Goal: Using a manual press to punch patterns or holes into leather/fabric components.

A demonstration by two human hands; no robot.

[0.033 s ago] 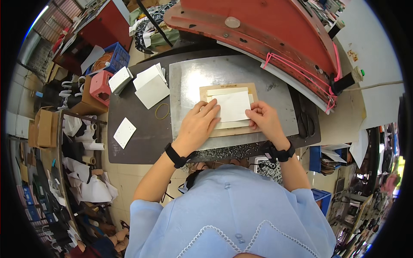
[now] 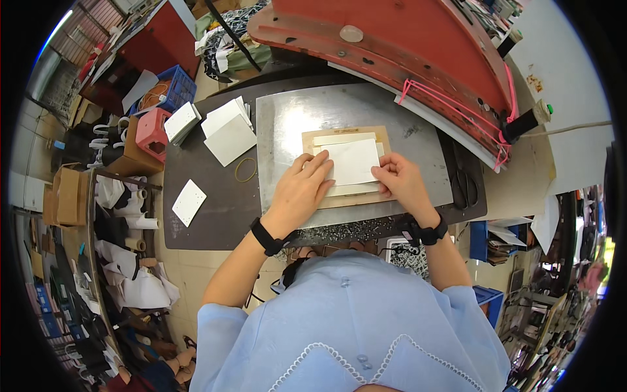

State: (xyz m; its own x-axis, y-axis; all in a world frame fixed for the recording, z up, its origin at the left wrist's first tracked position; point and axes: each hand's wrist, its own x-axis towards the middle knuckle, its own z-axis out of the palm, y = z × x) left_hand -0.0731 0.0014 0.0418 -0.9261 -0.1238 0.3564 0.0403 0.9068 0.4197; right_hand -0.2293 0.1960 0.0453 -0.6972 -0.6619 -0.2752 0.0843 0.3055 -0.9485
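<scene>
A white card (image 2: 353,163) lies over further pale sheets on a tan board (image 2: 379,137), which rests on a metal plate (image 2: 418,157). My left hand (image 2: 300,189) lies with outstretched fingers on the card's left side. My right hand (image 2: 400,178) pinches the card's right edge between thumb and curled finger. On the dark work surface (image 2: 209,228) to the left are a stack of perforated white cards (image 2: 182,123), a pile of plain ones (image 2: 230,140), a single perforated card (image 2: 189,201) and a rubber band (image 2: 246,179).
A red machine body (image 2: 405,46) with pink cords overhangs the back of the surface, with thread spools (image 2: 532,121) at right. Black scissors (image 2: 465,189) lie beside the plate. A pink stool (image 2: 153,130), blue crate (image 2: 176,88) and shelf with rolls (image 2: 134,222) stand at left.
</scene>
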